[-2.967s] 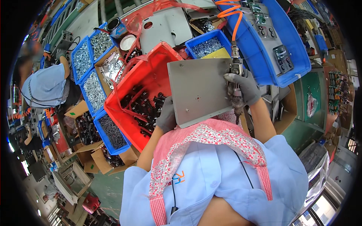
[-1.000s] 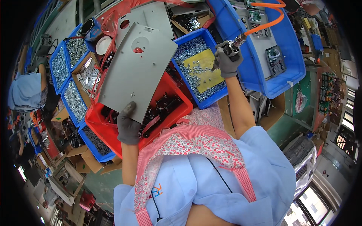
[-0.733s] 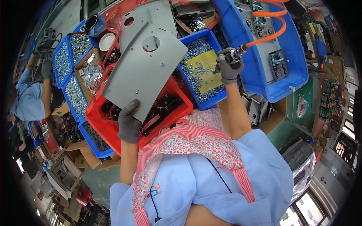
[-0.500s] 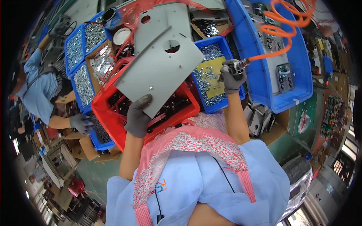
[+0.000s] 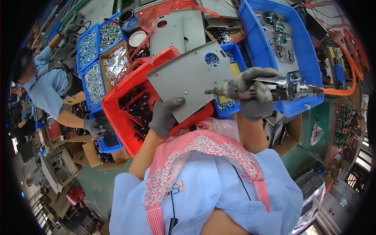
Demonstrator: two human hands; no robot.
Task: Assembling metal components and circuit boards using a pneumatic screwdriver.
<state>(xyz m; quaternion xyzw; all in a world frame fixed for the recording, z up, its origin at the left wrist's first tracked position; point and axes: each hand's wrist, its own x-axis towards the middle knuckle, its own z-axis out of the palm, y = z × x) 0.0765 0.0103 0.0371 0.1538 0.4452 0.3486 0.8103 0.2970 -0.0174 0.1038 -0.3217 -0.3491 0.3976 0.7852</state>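
A flat grey sheet-metal panel (image 5: pixel 184 78) with a round hole is tilted over the red bin (image 5: pixel 111 121). My left hand (image 5: pixel 164 117), in a dark grey glove, is closed on its near edge, thumb on top. In my gloved right hand (image 5: pixel 254 102) is an air screwdriver (image 5: pixel 288 88), held sideways with its tip pointing left, over the panel's right side. Whether the tip touches the panel, I cannot tell. An orange air hose (image 5: pixel 337 91) runs from the tool's right end. Black parts lie in the red bin.
A blue tray (image 5: pixel 244 56) of small metal fasteners is partly hidden behind the panel. At the right stands a large blue bin (image 5: pixel 307 58) with circuit-board assemblies. More grey panels (image 5: pixel 168 33) lie at the back. Leftward, a co-worker's gloved hand (image 5: pixel 94 128) reaches to trays of screws (image 5: pixel 94 84).
My right hand has brought the screwdriver from above the fastener tray toward me and over the panel, turning it sideways. The panel has shifted right and turned slightly, still in my left hand.
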